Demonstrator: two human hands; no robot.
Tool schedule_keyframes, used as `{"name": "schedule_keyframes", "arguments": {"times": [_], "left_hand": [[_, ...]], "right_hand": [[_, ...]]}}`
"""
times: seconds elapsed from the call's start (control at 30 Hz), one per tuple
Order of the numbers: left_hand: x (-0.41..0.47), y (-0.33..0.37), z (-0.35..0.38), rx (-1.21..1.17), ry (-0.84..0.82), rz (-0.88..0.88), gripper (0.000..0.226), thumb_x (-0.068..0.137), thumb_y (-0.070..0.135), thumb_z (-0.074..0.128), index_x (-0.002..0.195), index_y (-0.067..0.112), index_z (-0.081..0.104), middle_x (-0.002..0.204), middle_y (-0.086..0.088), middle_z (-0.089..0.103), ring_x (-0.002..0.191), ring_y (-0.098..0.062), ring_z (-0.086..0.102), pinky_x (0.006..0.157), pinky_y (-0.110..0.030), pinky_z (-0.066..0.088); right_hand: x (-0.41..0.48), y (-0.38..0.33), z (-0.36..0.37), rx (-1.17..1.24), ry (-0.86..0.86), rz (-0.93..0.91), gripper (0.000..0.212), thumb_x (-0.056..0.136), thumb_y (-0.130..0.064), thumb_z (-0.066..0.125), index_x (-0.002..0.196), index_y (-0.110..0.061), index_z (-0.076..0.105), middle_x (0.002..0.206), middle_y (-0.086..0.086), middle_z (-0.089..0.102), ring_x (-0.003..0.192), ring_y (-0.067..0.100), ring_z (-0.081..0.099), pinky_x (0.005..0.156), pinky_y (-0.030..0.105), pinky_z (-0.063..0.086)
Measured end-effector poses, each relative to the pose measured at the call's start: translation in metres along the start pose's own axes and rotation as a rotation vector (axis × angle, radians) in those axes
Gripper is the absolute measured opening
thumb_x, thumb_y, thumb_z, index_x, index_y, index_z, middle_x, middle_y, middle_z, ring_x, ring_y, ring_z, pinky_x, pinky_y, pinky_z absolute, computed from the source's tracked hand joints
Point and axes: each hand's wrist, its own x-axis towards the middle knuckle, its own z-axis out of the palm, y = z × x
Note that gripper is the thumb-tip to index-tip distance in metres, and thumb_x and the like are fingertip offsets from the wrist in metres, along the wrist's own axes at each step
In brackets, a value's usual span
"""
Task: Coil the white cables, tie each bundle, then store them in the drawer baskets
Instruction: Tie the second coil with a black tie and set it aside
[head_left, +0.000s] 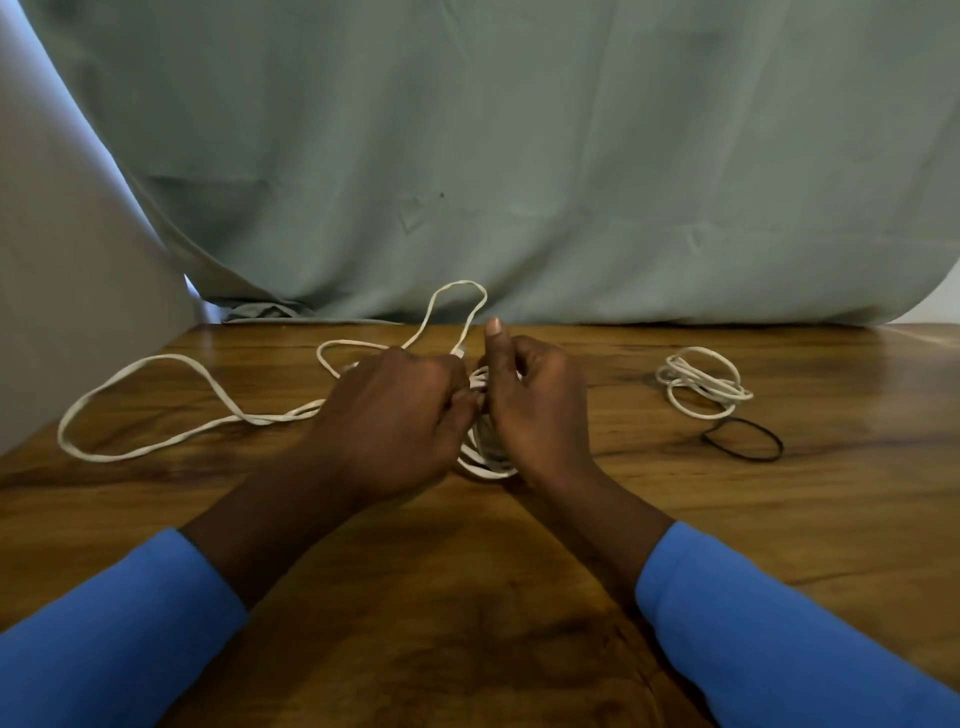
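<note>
Dead centre on the wooden counter (467, 597), both hands meet on the white cable (166, 357). The left grip (395, 415) has its fingers curled, pinching the cable right where it joins a small coil. The right grip (535, 405) is wrapped round that coil, thumb sticking straight up. A few white turns peek out beneath the two hands, low by the wood.

And look at the slack! One long loop sprawls flat across the counter out to 9 o'clock, and a narrower loop arches up toward 12 o'clock, against the green cloth (519, 156) hanging across the back.

Over at 3 o'clock, well apart from the hands, a second coiled bundle (701, 382) lies on the counter. A black band (743, 440) sits just beside it, at its 5 o'clock. Blue sleeves (104, 649) come in from 7 and 5 o'clock.
</note>
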Motion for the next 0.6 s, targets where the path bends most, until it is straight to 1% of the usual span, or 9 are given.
{"name": "schedule_keyframes", "arguments": {"times": [0.03,0.1,0.17,0.23,0.3,0.37,0.43,0.47,0.6], "left_hand": [[-0.001,0.002,0.004,-0.096,0.021,-0.083,0.028,0.097,0.041,0.058,0.072,0.03,0.055,0.062,0.008,0.058,0.065,-0.011,0.06,0.056,-0.031,0.033],[-0.003,0.006,0.013,-0.428,0.054,-0.298,0.032,0.1,0.036,0.061,0.07,0.023,0.063,0.055,0.003,0.062,0.053,-0.009,0.061,0.05,-0.026,0.039],[-0.007,0.015,0.021,-0.82,0.058,-0.521,0.03,0.103,0.029,0.061,0.079,0.011,0.067,0.055,-0.005,0.067,0.046,-0.017,0.064,0.048,-0.027,0.049],[-0.009,0.021,0.028,-1.054,0.1,-0.635,0.027,0.103,0.026,0.062,0.088,0.005,0.069,0.062,-0.01,0.071,0.051,-0.024,0.068,0.052,-0.033,0.055],[-0.009,0.026,0.033,-1.186,0.121,-0.696,0.026,0.102,0.026,0.063,0.091,0.004,0.071,0.07,-0.013,0.075,0.058,-0.024,0.073,0.054,-0.032,0.057],[-0.009,0.031,0.036,-1.321,0.101,-0.754,0.027,0.101,0.026,0.064,0.094,0.002,0.073,0.075,-0.014,0.077,0.061,-0.021,0.074,0.053,-0.028,0.057],[-0.011,0.036,0.037,-1.421,0.081,-0.79,0.024,0.1,0.024,0.066,0.093,0.003,0.075,0.079,-0.012,0.078,0.064,-0.018,0.074,0.056,-0.027,0.057],[-0.012,0.037,0.038,-1.452,0.074,-0.792,0.02,0.1,0.02,0.066,0.094,0.005,0.076,0.081,-0.011,0.078,0.066,-0.017,0.074,0.059,-0.028,0.058],[-0.012,0.038,0.04,-1.505,0.129,-0.744,0.011,0.098,0.009,0.065,0.098,0.007,0.077,0.088,-0.011,0.079,0.077,-0.021,0.076,0.073,-0.036,0.063]], "right_hand": [[0.0,0.0,0.0,0.0,0.018,0.007,0.05,0.104,-0.056,0.046,0.075,-0.018,0.062,0.061,-0.003,0.065,0.063,0.015,0.065,0.064,0.045,0.053],[0.0,-0.001,0.0,0.012,0.058,0.04,0.036,0.102,-0.056,0.05,0.094,-0.022,0.059,0.071,-0.003,0.068,0.069,0.017,0.067,0.068,0.046,0.055],[-0.001,-0.002,0.0,0.034,0.081,0.066,0.033,0.101,-0.054,0.052,0.106,-0.022,0.054,0.074,-0.001,0.068,0.07,0.019,0.068,0.068,0.048,0.056],[-0.001,-0.005,0.0,0.076,0.095,0.086,0.032,0.101,-0.051,0.054,0.11,-0.02,0.053,0.072,-0.003,0.067,0.07,0.018,0.069,0.067,0.045,0.057],[-0.001,-0.007,0.0,0.1,0.11,0.09,0.027,0.102,-0.046,0.054,0.107,-0.02,0.054,0.075,-0.006,0.067,0.073,0.013,0.068,0.067,0.038,0.055],[-0.002,-0.008,-0.001,0.088,0.107,0.07,0.018,0.103,-0.039,0.055,0.103,-0.021,0.055,0.081,-0.012,0.065,0.078,0.004,0.065,0.068,0.027,0.05],[-0.003,-0.008,-0.001,0.104,0.091,0.056,0.011,0.103,-0.032,0.056,0.102,-0.02,0.057,0.084,-0.014,0.064,0.081,0.0,0.064,0.068,0.019,0.047],[-0.003,-0.008,-0.002,0.122,0.084,0.047,0.009,0.102,-0.029,0.056,0.103,-0.02,0.058,0.084,-0.013,0.065,0.082,0.001,0.065,0.069,0.019,0.048],[-0.001,-0.009,0.001,0.196,0.069,0.016,0.009,0.101,-0.025,0.056,0.103,-0.021,0.064,0.084,-0.007,0.069,0.081,0.01,0.068,0.069,0.032,0.056]]}}
